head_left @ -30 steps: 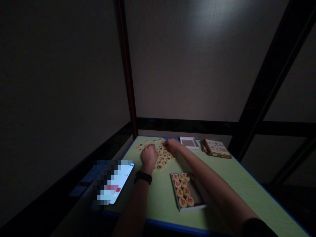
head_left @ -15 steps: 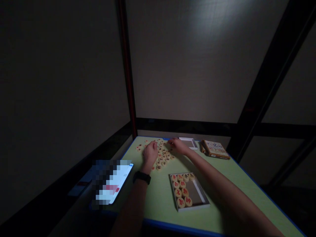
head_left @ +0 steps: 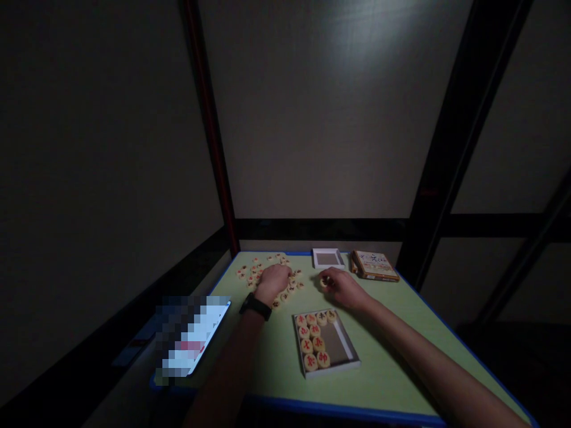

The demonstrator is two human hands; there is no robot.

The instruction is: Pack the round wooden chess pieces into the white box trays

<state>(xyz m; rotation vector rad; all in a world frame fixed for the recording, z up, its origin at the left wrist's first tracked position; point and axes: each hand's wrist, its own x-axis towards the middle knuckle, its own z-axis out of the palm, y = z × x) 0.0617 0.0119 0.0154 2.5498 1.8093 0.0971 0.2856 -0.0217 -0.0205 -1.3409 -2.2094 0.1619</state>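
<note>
Over to the left of the left hand, and nearer the body, lies a phone or tablet [head_left: 218, 321] with its screen lit, perhaps set there to be within view. The left hand [head_left: 274, 279] is curled low over the loose game pieces [head_left: 284, 296], which spread out beyond it and to both sides; I can't tell whether it pinches any, since its fingertips are hidden.

Nearer the body than either hand sits a shallow box [head_left: 332, 370]. It holds round pieces face up: four along the far row, two black-marked, then three rows of red pairs against the left wall, probably snugged there so they don't slide.

A white tray [head_left: 328, 259] lies beyond the right hand [head_left: 345, 288], which pinches one game piece [head_left: 323, 282] by its edge, seemingly for a light grip. Right of the tray, past that hand, is a printed carton [head_left: 375, 263].
</note>
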